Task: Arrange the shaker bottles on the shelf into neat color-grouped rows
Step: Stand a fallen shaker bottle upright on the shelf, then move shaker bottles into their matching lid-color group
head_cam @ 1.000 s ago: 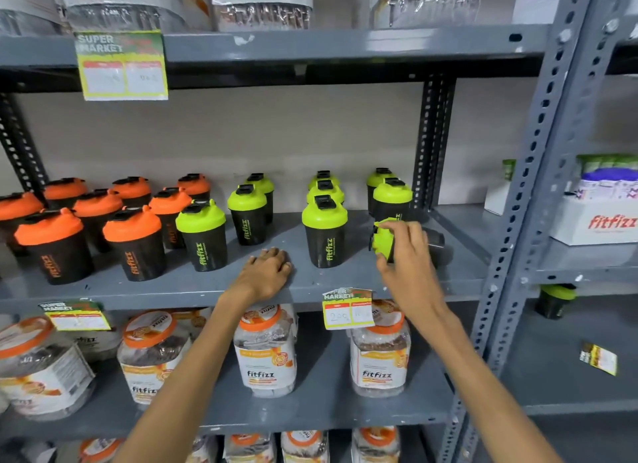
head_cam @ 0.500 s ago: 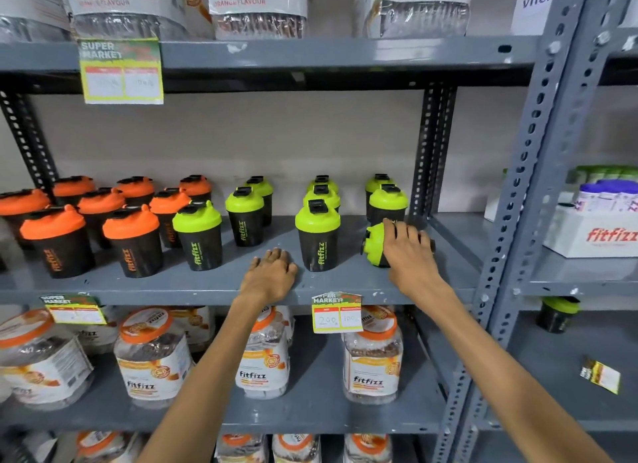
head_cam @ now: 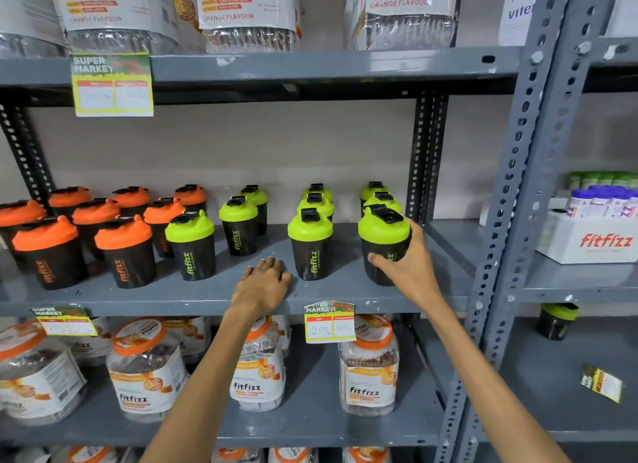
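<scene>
Green-lidded shaker bottle (head_cam: 384,245): black body, lime-green lid with black flip cap; stood upright at the front right of the grey metal shelf (head_cam: 172,295), at the head of a file of three green-lidded bottles. It is gripped around the body by the right hand (head_cam: 407,266), the fingers wrapped on the far side and the thumb pressed on the near face. Second green-lidded bottle (head_cam: 310,247): upright just to the left, apart from the held one, likewise fronting a file of three. Third green-lidded bottle (head_cam: 240,228): set further back, one more behind it. Fourth green-lidded bottle (head_cam: 191,247): stood at the front, just beside the orange group. Orange-lidded shaker bottles (head_cam: 124,252): clustered at the left end of the same shelf in loose, uneven rows, all upright. Left hand (head_cam: 262,285): laid palm down on the shelf's front edge, fingers together and slightly curled, nothing held. Price tag (head_cam: 329,321): yellow-bordered, clipped to the shelf's front lip below the bottles. Fitfizz jars (head_cam: 369,369): orange-lidded, ranged on the shelf beneath. Fitfizz box (head_cam: 587,240): white, placed on the adjoining rack to the right.
</scene>
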The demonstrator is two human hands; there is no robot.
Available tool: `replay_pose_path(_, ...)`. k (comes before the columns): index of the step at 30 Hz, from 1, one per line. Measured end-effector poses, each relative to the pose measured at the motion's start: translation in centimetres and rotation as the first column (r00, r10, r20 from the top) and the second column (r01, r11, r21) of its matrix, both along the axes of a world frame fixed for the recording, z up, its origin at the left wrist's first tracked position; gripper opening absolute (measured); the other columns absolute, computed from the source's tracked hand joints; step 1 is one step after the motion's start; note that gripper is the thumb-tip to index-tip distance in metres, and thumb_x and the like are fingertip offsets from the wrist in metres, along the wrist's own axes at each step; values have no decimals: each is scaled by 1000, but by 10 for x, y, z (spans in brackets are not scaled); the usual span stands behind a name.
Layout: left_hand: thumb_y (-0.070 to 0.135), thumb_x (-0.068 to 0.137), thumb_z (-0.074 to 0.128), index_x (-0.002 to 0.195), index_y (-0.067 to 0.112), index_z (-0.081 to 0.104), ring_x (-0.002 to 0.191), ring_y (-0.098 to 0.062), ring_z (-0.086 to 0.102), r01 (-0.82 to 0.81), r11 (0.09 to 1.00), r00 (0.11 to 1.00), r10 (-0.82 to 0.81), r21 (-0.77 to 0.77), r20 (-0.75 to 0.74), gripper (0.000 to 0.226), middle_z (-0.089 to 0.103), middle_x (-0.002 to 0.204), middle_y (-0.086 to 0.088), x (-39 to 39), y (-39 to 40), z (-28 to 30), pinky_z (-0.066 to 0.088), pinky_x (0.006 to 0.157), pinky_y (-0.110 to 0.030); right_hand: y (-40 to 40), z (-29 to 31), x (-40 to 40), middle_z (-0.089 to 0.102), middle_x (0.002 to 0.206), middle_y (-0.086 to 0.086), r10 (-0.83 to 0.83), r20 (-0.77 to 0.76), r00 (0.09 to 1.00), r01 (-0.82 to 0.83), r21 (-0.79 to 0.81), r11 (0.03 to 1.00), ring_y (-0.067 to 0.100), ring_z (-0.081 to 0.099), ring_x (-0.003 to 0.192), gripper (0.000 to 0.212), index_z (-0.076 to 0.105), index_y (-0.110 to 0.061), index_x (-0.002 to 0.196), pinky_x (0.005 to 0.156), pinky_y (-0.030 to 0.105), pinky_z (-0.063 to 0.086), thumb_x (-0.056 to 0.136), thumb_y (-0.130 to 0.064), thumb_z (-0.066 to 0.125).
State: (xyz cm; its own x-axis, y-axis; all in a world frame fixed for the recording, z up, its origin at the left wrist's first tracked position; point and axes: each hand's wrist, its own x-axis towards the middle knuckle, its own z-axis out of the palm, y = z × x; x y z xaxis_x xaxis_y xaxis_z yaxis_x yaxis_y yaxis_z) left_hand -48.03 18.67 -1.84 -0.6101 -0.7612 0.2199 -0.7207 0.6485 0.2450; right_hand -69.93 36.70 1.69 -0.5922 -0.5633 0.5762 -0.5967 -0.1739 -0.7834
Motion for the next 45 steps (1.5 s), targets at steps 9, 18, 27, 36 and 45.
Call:
replay_pose_path(9, 40, 103, 25, 144, 15, 43, 150, -24, 30, -10, 1000, 1000, 10, -20, -29, 52, 37, 159, -8, -1, -3, -3, 17, 122, -45, -17, -15, -11, 60, 127, -1, -16, 81, 997, 10, 70, 998, 16, 59, 112, 83, 35, -23, 140, 88, 27, 48, 72, -26, 82)
replay_pose_path(18, 37, 102, 43, 143, 12, 48, 117, -35, 64, -283, 958, 731, 190, -38, -656, 49, 66, 132, -14, -8, 49, -12, 52, 91, -46, 11, -32, 18, 40, 152, 9, -229, 71, 971, 229, 1, 973, 25, 39, 141, 94, 20, -14, 154, 111, 37, 37, 81, -32, 78)
replay_pose_path(27, 44, 80, 78, 159, 4, 0, 156, -28, 14, -176, 935, 498, 355, 309, -791, 117, 14, 167, -13, -92, 94, 16, 28, 123, -44, -23, -21, 47, 20, 159, 23, -313, 53, 948, 305, 116, 945, 34, 19, 149, 109, 3, 3, 155, 119, 41, 25, 81, -23, 78)
replay_pose_path(36, 15, 81, 80, 151, 5, 28, 138, -34, 45, -194, 913, 408, 407, 358, -817, 88, 46, 149, -14, -102, 92, 19, 47, 104, -49, -35, -22, 42, 38, 146, 28, -372, 63, 926, 362, 128, 923, 40, 40, 136, 94, 17, 9, 150, 108, 43, 40, 79, -7, 77)
replay_pose_path(45, 14, 81, 79, 146, 9, 37, 130, -32, 51, -102, 948, 431, 315, 302, -845, 78, 53, 140, -12, -92, 98, 17, 48, 101, -48, -17, -20, 32, 47, 135, 21, -345, 72, 936, 340, 73, 938, 36, 50, 127, 81, 32, 2, 142, 104, 42, 45, 77, -10, 80)
